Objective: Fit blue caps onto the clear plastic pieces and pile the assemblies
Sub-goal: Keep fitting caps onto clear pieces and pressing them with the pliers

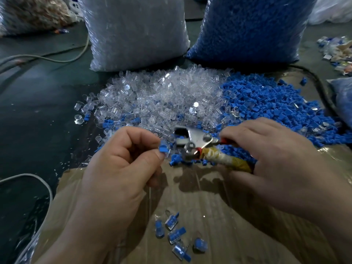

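Observation:
My left hand (122, 164) pinches a clear piece with a blue cap (164, 149) between thumb and forefinger, just left of the tool's jaws. My right hand (270, 149) grips a pair of pliers (198, 141) by handles wrapped in yellow tape; the metal jaws point left toward the capped piece. Behind the hands lies a heap of clear plastic pieces (156, 98) and, to its right, a heap of blue caps (266, 100). Several finished assemblies (177, 235) lie on the cardboard (228, 216) near me.
A tall bag of clear pieces (133, 31) and a bag of blue caps (251, 27) stand behind the heaps. Cables (47, 58) run across the dark floor at left. Another bag (342, 100) and scattered scraps (337, 52) sit at right.

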